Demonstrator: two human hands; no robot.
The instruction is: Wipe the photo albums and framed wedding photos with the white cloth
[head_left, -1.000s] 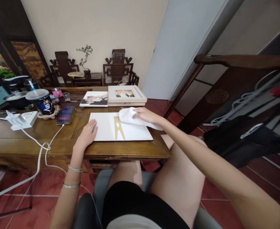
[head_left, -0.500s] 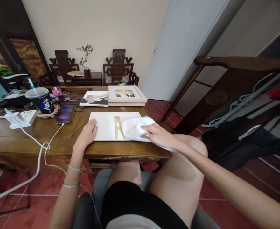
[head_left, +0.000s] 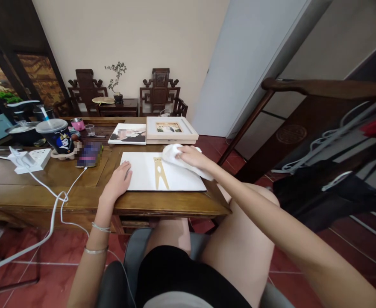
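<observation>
A flat white panel [head_left: 139,173] lies on the wooden table near its front edge. It bears a tan, forked shape [head_left: 159,171] with a small oval opening. My left hand [head_left: 119,179] rests open on the panel's left end, fingers stretched over its edge. My right hand [head_left: 192,157] is closed on a bunched white cloth [head_left: 171,153], which lies over the panel's far right corner. Part of the cloth hangs beneath my wrist, and that corner of the panel is hidden.
Behind the panel lie a photo print [head_left: 127,133] and a pale box with a framed picture [head_left: 171,127]. To the left are a lidded cup [head_left: 58,137], a phone [head_left: 89,155] and a white power strip [head_left: 30,160] with trailing cables. A wooden chair [head_left: 290,132] stands at right.
My right hand has moved the cloth away from me, from the panel's near right part to its far right edge, uncovering the lower right. My left hand stays in place.
</observation>
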